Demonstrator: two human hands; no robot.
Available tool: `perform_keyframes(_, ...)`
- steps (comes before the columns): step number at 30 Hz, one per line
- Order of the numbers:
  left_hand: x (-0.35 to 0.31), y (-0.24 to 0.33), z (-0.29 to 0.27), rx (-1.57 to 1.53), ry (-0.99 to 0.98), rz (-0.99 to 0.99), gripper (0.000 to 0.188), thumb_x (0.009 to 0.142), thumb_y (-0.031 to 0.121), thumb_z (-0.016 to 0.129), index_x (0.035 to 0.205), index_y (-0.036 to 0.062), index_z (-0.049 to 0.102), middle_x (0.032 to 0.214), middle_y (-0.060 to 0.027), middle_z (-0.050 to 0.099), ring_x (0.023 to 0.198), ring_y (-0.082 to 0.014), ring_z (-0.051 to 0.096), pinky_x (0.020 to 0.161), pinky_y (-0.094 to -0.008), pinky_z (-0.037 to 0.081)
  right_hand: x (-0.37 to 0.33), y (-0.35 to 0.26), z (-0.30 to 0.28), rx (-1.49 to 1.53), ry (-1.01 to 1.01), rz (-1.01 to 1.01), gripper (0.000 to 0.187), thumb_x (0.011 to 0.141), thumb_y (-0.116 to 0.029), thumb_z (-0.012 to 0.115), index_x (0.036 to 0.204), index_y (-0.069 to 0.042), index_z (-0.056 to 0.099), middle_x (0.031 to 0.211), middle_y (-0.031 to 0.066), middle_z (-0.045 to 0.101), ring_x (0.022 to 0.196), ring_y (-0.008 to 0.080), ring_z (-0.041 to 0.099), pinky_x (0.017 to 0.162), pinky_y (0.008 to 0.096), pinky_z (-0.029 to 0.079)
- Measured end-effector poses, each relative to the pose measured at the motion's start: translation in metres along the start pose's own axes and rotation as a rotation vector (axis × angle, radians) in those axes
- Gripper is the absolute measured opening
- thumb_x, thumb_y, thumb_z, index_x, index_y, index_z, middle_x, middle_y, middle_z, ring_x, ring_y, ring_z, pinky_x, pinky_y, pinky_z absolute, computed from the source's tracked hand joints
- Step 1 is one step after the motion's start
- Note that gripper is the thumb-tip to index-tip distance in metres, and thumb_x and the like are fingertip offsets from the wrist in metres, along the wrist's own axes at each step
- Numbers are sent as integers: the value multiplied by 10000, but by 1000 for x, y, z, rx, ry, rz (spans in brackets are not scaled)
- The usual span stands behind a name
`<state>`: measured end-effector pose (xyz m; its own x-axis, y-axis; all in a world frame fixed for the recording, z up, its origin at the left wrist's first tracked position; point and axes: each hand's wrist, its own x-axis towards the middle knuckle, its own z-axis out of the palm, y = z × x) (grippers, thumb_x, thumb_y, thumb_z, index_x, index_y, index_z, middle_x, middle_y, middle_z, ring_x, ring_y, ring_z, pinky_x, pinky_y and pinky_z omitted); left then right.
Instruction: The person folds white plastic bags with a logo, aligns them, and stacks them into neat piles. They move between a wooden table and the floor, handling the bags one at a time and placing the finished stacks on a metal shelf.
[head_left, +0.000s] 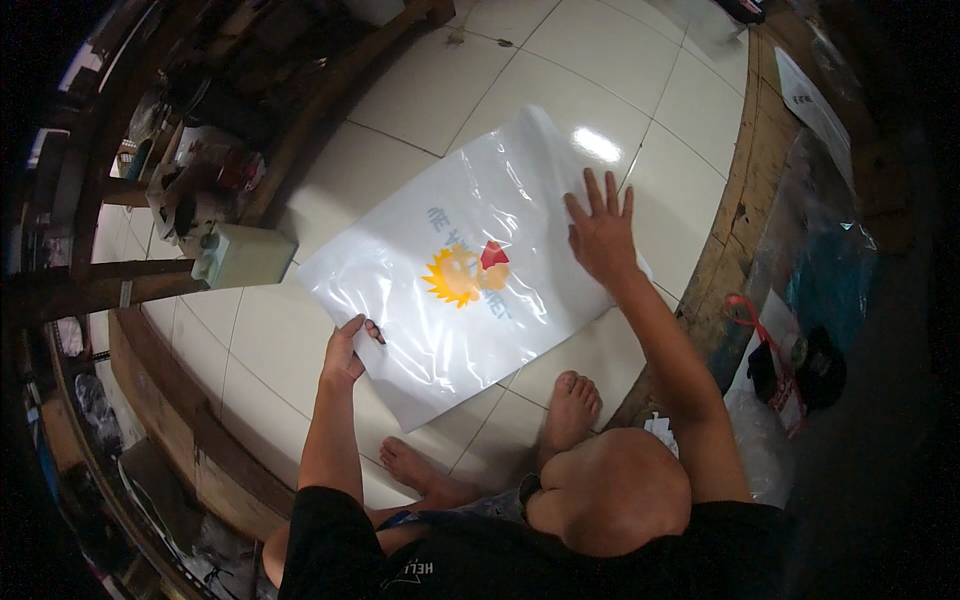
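A large glossy white plastic sheet point(400, 260), possibly a flat bag, lies tilted across the floor in front of me. Printed on it are a yellow-orange cartoon figure, a red patch and pale blue lettering. My left hand point(345, 352) grips its near-left edge; the fingertips show at a small dark opening that looks like a cut-out handle. At the right side, my right hand point(605, 235) rests flat by the sheet's edge, fingers spread. The sheet has creases and shiny reflections, and its far corner curls slightly.
Pale floor tiles point(400, 105) surround the sheet. A pale green box-like container point(250, 257) stands at the left beside wooden beams point(325, 110). A wooden edge point(735, 215) runs along the right, with clear plastic and a red strap point(745, 305) beyond. My bare feet point(572, 410) are close to the sheet.
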<state>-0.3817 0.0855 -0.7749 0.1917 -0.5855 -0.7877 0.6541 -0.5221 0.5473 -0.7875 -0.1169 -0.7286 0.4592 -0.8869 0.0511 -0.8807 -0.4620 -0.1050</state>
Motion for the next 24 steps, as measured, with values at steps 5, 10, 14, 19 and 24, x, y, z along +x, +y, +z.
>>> perform_keyframes(5, 4, -1, -3, -36, -7, -16, 91, 920, 94, 545, 973, 50, 485, 739, -52, 545, 658, -187, 571, 663, -370, 537, 1, 22, 8, 56, -49, 36, 536, 892, -270, 615, 1381, -109, 466, 1502, 168, 349, 1406, 416, 268, 1104, 629, 249)
perform_keyframes(10, 1, 1, 0, -4, -25, -12, 93, 922, 90, 541, 982, 41, 489, 735, -58, 553, 659, -187, 574, 661, -370, 536, -15, 1, 4, -25, 14, -168, 532, 895, -316, 611, 1369, -113, 484, 1494, 146, 369, 1415, 381, 269, 1126, 631, 204)
perform_keyframes(14, 3, -1, -4, -41, -11, -18, 91, 924, 88, 538, 983, 38, 490, 734, -62, 556, 658, -187, 574, 663, -371, 534, -16, -2, 6, -1, -56, -141, 569, 879, -317, 615, 1388, -110, 466, 1507, 159, 342, 1410, 388, 273, 1131, 622, 195)
perform_keyframes(19, 0, 0, 3, 15, -32, -8, 185, 969, 159, 488, 824, 51, 527, 717, -68, 544, 693, -217, 566, 722, -363, 503, 9, 30, 4, -26, 43, 216, 644, 846, -299, 622, 1429, -112, 424, 1506, 223, 310, 1398, 421, 272, 1126, 614, 201)
perform_keyframes(24, 2, 0, -1, -38, -22, -38, 116, 936, 80, 511, 1024, 37, 450, 743, -55, 525, 670, -176, 553, 672, -367, 526, 24, -22, -5, 119, -10, -383, 546, 749, -189, 709, 1273, -114, 576, 1484, 192, 332, 1402, 391, 266, 1116, 586, 251)
